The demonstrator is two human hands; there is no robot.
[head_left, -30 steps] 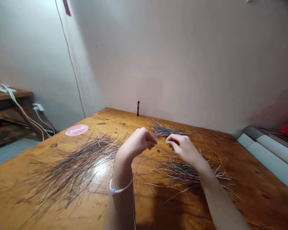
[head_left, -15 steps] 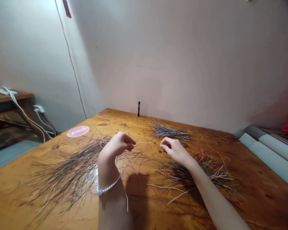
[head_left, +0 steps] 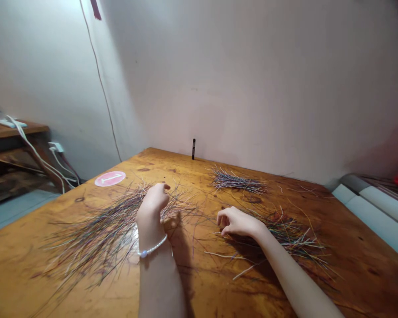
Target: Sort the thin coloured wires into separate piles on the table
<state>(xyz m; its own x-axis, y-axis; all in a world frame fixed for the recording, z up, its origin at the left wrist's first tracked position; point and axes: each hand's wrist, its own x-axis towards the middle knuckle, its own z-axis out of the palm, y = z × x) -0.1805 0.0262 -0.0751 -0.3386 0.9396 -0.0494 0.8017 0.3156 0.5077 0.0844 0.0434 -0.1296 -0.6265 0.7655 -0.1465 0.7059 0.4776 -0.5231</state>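
Observation:
Over the large pile of thin multicoloured wires (head_left: 109,225) on the left is my left hand (head_left: 155,201), bent at the wrist, its fingers curled and mostly hidden behind the palm; a beaded bracelet (head_left: 152,248) circles that wrist. My right hand (head_left: 235,221) hovers at the left edge of the right wire pile (head_left: 295,238), fingers curled and apart from the thumb, with nothing visible between them. Behind it lies a smaller, neater wire bundle (head_left: 237,182). Two pale wires (head_left: 223,255) lie on the wood near the right hand.
A black marker (head_left: 193,149) stands upright at the back edge of the wooden table (head_left: 172,162). A round pink label (head_left: 110,178) marked 1 lies at the back left. Loose wires (head_left: 301,190) lie back right. White cables (head_left: 36,152) hang at far left.
The pale wire seen between my hands is no longer visible there. My right hand has moved down toward the right pile and opened somewhat; my left hand has drawn left over its pile.

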